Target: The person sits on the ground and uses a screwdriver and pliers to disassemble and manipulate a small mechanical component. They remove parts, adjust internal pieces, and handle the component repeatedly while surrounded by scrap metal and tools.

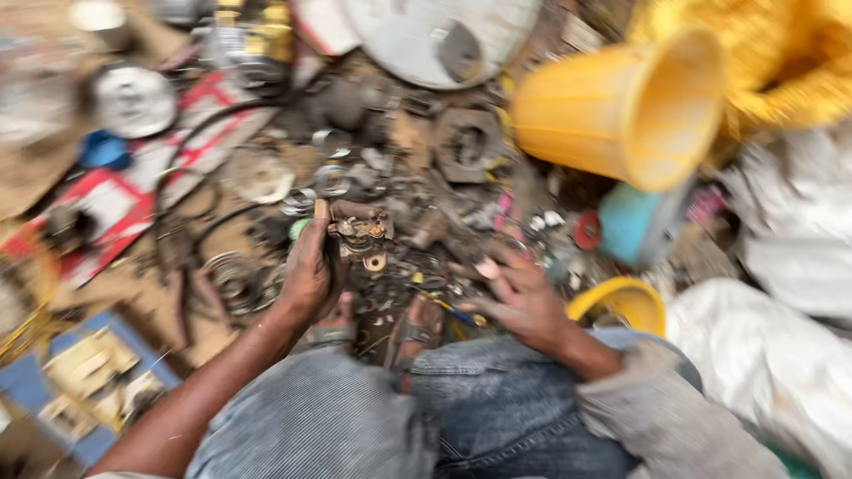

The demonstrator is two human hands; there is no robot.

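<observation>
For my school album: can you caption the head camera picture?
Left hand holds a grimy metal engine part; right hand rests over scattered scrap.

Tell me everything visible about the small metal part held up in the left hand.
The small grimy metal mechanical part looks like a cast engine component, grey-brown with brass-coloured round fittings on its face and a small round piece hanging at its lower edge. It is dirty and oily-looking. The left hand has it in its grip from the left side, thumb up along its edge, holding it above the littered ground of scrap parts. The right hand does not touch it. Motion blur hides finer detail.
</observation>
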